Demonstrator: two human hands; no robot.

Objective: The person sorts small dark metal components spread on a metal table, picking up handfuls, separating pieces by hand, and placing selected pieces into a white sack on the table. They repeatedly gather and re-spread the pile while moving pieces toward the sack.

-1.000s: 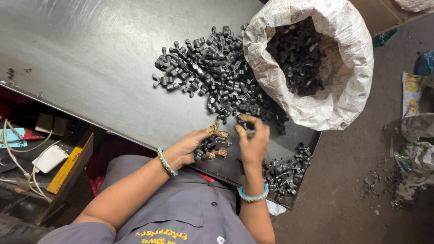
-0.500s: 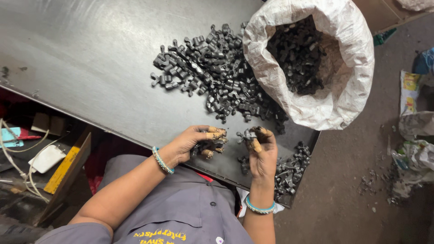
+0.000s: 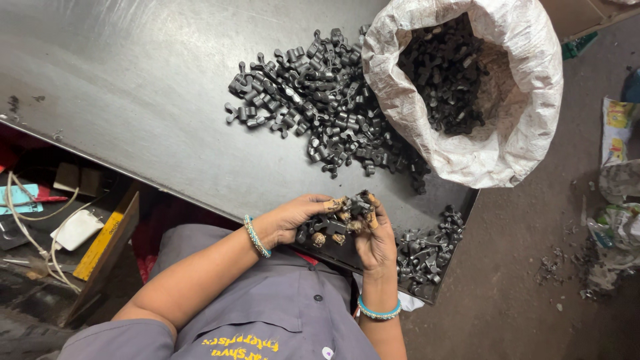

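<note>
Left hand [image 3: 297, 217]: fingers curled, closed around several small dark metal forged parts [image 3: 351, 208] at near edge of grey steel counter [image 3: 133, 87]. Fingertips wrapped in tan tape. Right hand [image 3: 375, 233]: fingers bent, pinching same cluster of parts from opposite side; both hands touching. Large heap of identical dark parts [image 3: 313, 110] lies mid-counter, well apart from hands. White woven sack [image 3: 527, 127], mouth open, holds more parts, touching heap. Smaller pile [image 3: 427, 250] just beside right hand.

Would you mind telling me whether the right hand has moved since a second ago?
Yes. The right hand has drawn back from the big pile of dark metal parts toward the table's near edge, meeting the left hand.
</note>
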